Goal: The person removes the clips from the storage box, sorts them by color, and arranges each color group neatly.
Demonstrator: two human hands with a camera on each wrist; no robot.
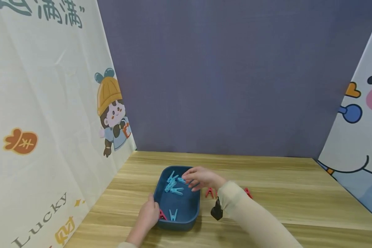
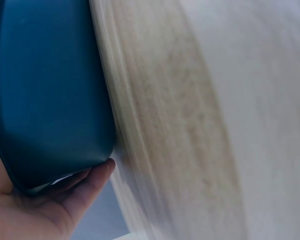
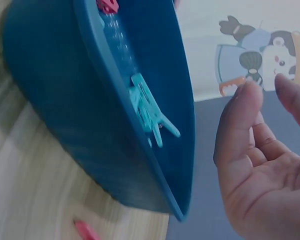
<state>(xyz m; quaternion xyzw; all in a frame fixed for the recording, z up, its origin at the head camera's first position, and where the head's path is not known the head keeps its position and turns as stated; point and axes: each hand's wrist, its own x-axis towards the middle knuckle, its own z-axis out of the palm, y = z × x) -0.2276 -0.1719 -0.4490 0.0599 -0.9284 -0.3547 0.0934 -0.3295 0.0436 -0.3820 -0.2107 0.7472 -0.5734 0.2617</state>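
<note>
A dark blue plastic bin (image 1: 176, 225) stands on the wooden table. Several light blue clothespins (image 1: 170, 186) lie in its far half, with another light blue one and a red clothespin (image 1: 162, 215) at its near end. My left hand (image 1: 149, 210) grips the bin's left side near the front corner, fingers against the outer wall (image 2: 55, 100). Over the far right rim hovers my right hand (image 1: 203, 177), above the light blue clothespins. In the right wrist view, its thumb and forefinger stand apart with nothing between them.
Red clothespins (image 1: 209, 192) lie on the table right of the bin, partly hidden by the right forearm; another red clothespin (image 1: 248, 193) is farther right. A dark blue-grey panel (image 1: 223, 86) rises behind the table. Printed white sheets flank it on both sides.
</note>
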